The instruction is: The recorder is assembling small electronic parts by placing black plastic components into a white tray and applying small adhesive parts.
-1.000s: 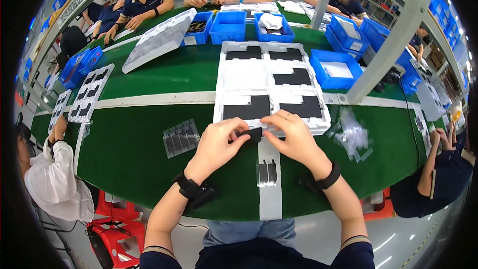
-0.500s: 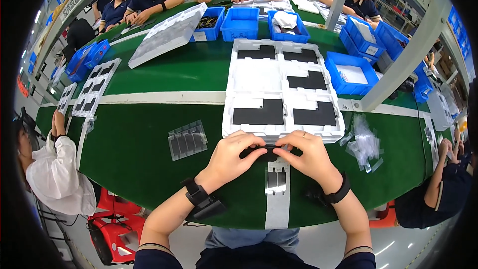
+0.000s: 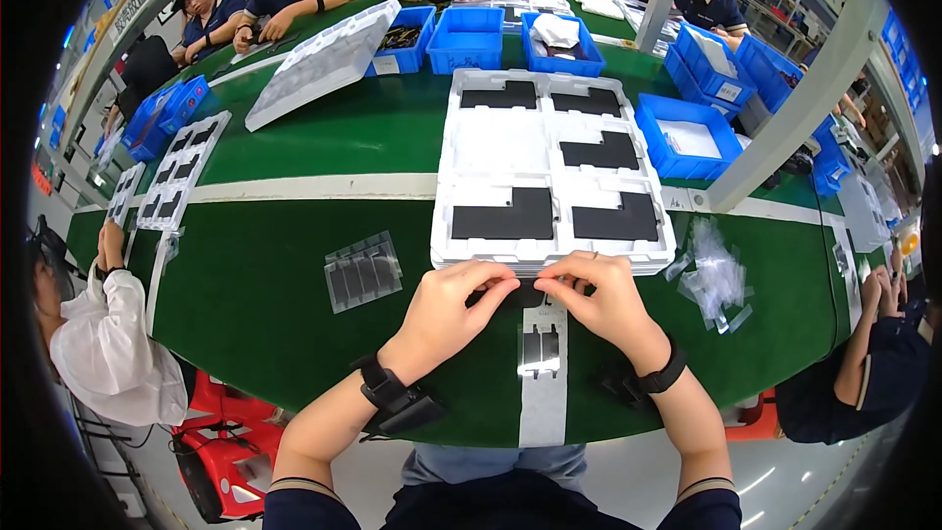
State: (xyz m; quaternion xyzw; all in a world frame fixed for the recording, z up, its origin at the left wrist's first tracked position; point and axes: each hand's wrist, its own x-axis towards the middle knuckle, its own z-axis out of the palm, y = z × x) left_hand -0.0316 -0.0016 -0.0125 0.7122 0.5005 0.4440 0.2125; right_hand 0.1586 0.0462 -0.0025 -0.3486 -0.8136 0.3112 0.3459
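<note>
Both hands pinch the edges of a black flat piece [image 3: 527, 294], held low before the front edge of a white moulded tray [image 3: 444, 172]. My left hand [image 3: 456, 302] has it between thumb and forefinger. From the other side my right hand [image 3: 606, 299] grips it likewise; the fingers hide much of its outline. Several black L-shaped pieces [image 3: 505, 214] lie in the tray's pockets, and the middle left pocket holds none. Just below my hands, a clear film with dark strips [image 3: 540, 348] lies on a white band. Another clear sheet with dark strips [image 3: 363, 273] rests farther left.
Crumpled clear film scraps [image 3: 712, 280] lie right of the tray. Blue bins [image 3: 466, 42] stand behind and to the right. A white tray [image 3: 319, 69] leans at the back left. A grey post [image 3: 800, 88] rises at right. Co-workers sit around the green table [image 3: 245, 304].
My fingertips have shifted slightly at the black piece, the thumbs now closer to the forefingers. The whole view has moved a little. The tray's pieces lie as before.
</note>
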